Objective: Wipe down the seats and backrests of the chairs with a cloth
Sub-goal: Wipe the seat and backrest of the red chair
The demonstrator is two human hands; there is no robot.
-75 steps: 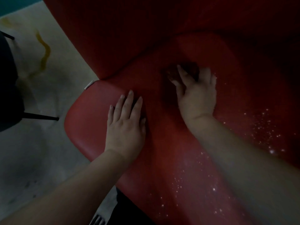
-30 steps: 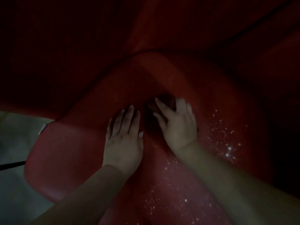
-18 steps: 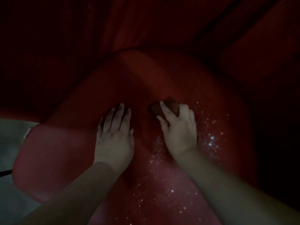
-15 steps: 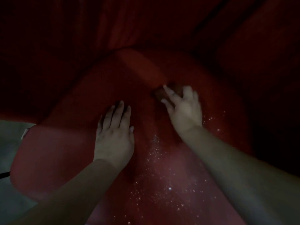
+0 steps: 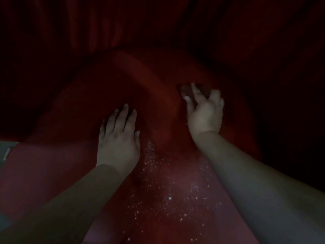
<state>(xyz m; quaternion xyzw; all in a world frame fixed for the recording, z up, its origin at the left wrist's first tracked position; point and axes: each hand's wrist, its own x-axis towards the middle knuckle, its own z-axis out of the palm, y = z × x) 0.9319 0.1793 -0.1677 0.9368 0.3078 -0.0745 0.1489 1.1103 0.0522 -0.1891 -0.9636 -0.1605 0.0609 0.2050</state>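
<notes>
Red chair seat (image 5: pixel 52 173) fills your view, speckled wet near its front. Your left hand (image 5: pixel 118 138) lies flat, fingers straight, mid-seat; your right hand (image 5: pixel 204 114) presses the dark cloth (image 5: pixel 187 89) toward the seat's back. Cloth looks soft, limp: bunch it under your fingers.

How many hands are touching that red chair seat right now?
2. The left hand rests flat on the red chair seat; the right hand, farther back, presses a dark cloth against it. No others show in this dim view.
</notes>
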